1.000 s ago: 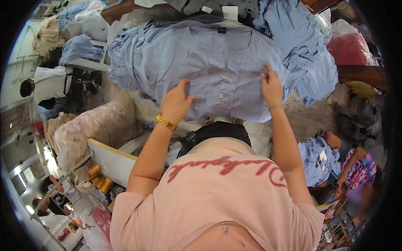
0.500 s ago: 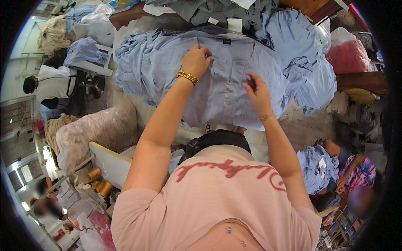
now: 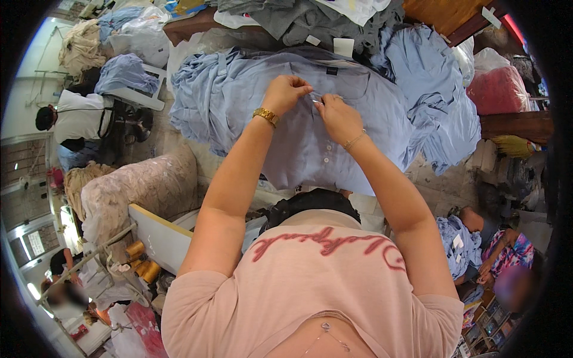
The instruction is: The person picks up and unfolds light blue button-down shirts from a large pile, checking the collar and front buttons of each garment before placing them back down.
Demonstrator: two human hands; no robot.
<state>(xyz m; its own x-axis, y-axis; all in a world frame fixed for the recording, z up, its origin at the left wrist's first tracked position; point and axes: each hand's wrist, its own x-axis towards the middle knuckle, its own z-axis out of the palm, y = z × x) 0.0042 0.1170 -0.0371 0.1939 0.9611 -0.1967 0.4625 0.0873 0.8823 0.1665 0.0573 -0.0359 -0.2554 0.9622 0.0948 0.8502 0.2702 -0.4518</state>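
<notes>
A blue-grey shirt (image 3: 292, 152) with pale buttons and a dark neck label lies spread in front of me on a pile of similar cloth. Over its upper front, my left hand (image 3: 283, 95) is closed, thumb and fingertips pinched together; what they hold is too small to make out. Close beside it, my right hand (image 3: 342, 119) is closed on a small shiny metal tool (image 3: 318, 101), whose tip points toward the left fingertips. Most of the tool is hidden in the fingers, so its exact kind does not show.
Light-blue garments (image 3: 427, 89) are heaped to the right, with dark grey cloth (image 3: 310, 30) at the far side. A large plastic-wrapped bundle (image 3: 143, 185) and a white board (image 3: 158, 232) stand at left. Co-workers are at the left, and one sits at lower right with blue cloth (image 3: 458, 244).
My right hand has swung left and away from me, from spread fingers over the shirt's right side to beside my left hand. The left fingers now pinch, slightly further right.
</notes>
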